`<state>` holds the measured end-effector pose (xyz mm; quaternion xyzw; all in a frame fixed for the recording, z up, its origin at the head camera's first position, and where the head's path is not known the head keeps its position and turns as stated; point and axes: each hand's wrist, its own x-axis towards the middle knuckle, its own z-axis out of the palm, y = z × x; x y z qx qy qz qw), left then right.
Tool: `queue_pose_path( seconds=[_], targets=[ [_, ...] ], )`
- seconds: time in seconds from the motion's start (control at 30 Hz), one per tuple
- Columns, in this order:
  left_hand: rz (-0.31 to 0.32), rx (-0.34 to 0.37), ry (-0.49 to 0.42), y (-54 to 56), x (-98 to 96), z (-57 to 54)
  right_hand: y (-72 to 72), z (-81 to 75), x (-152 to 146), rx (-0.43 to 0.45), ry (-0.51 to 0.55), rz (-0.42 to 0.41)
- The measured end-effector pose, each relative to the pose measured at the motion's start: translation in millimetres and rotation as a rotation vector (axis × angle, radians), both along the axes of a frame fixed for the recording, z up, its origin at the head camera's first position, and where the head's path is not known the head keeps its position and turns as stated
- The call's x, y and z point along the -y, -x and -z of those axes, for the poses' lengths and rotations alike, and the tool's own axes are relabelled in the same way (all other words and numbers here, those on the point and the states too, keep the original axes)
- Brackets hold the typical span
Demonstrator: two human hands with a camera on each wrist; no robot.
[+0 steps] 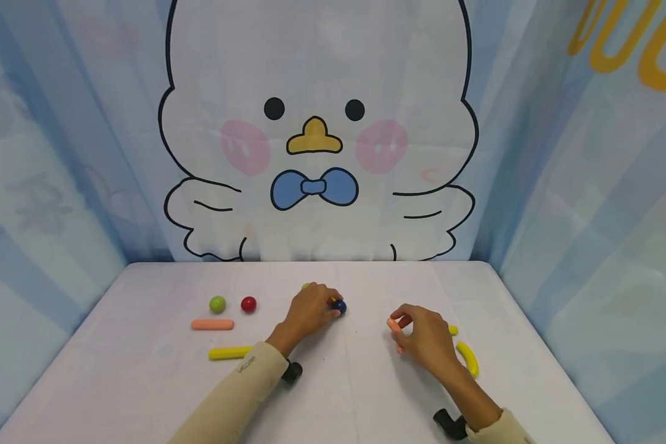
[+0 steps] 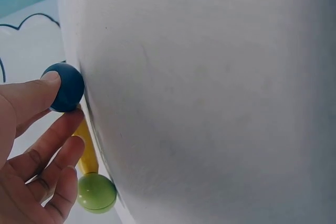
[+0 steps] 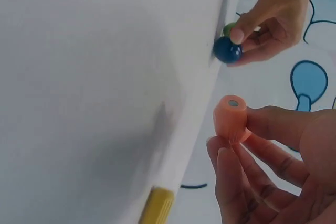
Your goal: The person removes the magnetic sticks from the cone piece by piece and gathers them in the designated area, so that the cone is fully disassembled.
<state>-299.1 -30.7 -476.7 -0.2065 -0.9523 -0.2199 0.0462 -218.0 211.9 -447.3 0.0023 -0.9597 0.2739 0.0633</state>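
My left hand (image 1: 309,309) pinches a dark blue ball (image 2: 69,88) between thumb and finger at the back middle of the table. A yellow stick (image 2: 87,148) runs from beside the blue ball to a green ball (image 2: 97,193); whether stick and blue ball are joined is hidden. To the right, my right hand (image 1: 426,336) holds a peach-coloured piece (image 3: 230,119) above the table between thumb and fingers. That piece has a small hole in its end, and the fingers cover part of its length.
On the left of the white table (image 1: 161,382) lie a second green ball (image 1: 217,304), a red ball (image 1: 248,304), a peach stick (image 1: 212,324) and a yellow stick (image 1: 229,353). Beyond the right hand are a short yellow piece (image 1: 452,330) and a curved yellow piece (image 1: 468,359).
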Motion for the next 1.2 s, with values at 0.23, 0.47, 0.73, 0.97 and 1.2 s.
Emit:
queue_pose_path(
  seconds=[0.23, 0.47, 0.73, 0.97, 1.2],
  targets=[
    [-0.009, -0.005, 0.017, -0.6, -1.9, 0.0, -10.4, 0.8, -26.3, -0.034, -0.027, 0.031],
    [-0.008, -0.008, 0.008, 0.6, -1.8, 0.6, -21.1, 1.0, -46.8, -0.036, -0.061, 0.051],
    [0.002, -0.014, 0.002, -0.8, -0.8, 0.5, -26.1, 5.8, -66.7, 0.016, -0.092, 0.067],
    [0.012, -0.024, 0.004, -0.8, 0.3, 0.6, -26.3, 10.5, -74.8, 0.038, -0.132, 0.076],
    [0.022, -0.014, -0.017, -0.5, 0.5, -0.6, -24.6, 13.1, -76.5, 0.058, -0.164, 0.078]
  ],
)
